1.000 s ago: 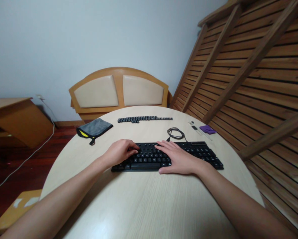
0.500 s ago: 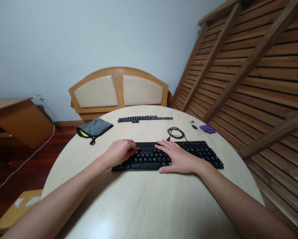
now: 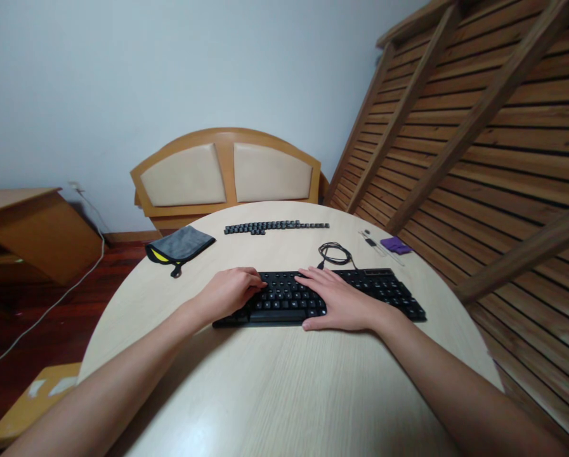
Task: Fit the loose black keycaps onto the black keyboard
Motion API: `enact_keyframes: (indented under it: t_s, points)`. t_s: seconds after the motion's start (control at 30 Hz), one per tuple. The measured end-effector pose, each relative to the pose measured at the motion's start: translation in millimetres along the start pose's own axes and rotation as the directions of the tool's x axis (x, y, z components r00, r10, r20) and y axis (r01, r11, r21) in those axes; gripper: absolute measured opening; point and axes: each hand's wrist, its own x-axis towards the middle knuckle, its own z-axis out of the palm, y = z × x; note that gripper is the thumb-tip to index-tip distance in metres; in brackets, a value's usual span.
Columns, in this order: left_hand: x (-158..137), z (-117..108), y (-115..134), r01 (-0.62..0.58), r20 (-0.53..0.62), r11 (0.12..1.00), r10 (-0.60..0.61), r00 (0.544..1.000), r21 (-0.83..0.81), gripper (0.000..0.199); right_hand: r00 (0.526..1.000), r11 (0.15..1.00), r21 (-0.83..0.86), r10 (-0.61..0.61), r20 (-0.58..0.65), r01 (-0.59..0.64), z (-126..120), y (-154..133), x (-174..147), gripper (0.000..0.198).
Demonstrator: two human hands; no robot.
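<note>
A black keyboard point(image 3: 284, 303) lies flat on the round table, some of its keycaps absent in the upper rows. My left hand point(image 3: 231, 292) is over its left part with the fingers curled and pinched together at the keys; whatever is between the fingertips is too small or hidden to name. Across the middle right of the keyboard rests my right hand point(image 3: 341, 301), fingers spread flat and thumb at the front edge. Rows of loose black keycaps point(image 3: 265, 226) lie on the table behind the keyboard.
Behind the keyboard is its coiled black cable point(image 3: 335, 253). A grey cloth point(image 3: 184, 244) with a yellow underside lies at the left. A purple cloth point(image 3: 395, 245) and small tools point(image 3: 370, 242) sit at the right. Wooden slats point(image 3: 455, 152) lean beside the round table point(image 3: 284, 381).
My left fingertips have shifted very slightly to the right over the keys. My right hand stays in place on the keyboard.
</note>
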Motion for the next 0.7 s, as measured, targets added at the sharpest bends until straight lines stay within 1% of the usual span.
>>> enact_keyframes:
  t_s: [0.1,0.3,0.37,0.53,0.7]
  points:
    - [0.2,-0.4,0.5,0.021,-0.001,1.0,-0.021,1.0,-0.015,0.029,1.0,1.0,0.002,0.005,0.001,-0.005,-0.2,-0.4,0.0,0.104]
    - [1.6,0.2,0.9,0.113,-0.014,0.993,-0.114,0.993,-0.028,0.026,1.0,1.0,-0.006,0.001,0.004,-0.001,0.4,0.6,0.3,0.104]
    - [1.9,0.7,0.2,0.127,-0.016,0.991,-0.128,0.992,-0.036,0.025,1.0,1.0,-0.015,-0.003,0.003,0.003,0.9,1.2,0.4,0.104]
    - [2.2,3.0,-4.2,0.093,-0.011,0.993,-0.094,0.996,-0.073,0.022,1.0,1.0,-0.009,-0.009,-0.003,0.009,2.2,2.1,0.3,0.104]
    - [5.8,13.3,-20.7,0.046,-0.007,0.973,-0.049,0.999,-0.225,0.021,1.0,1.0,0.001,0.001,-0.002,-0.001,2.5,2.6,0.2,0.104]
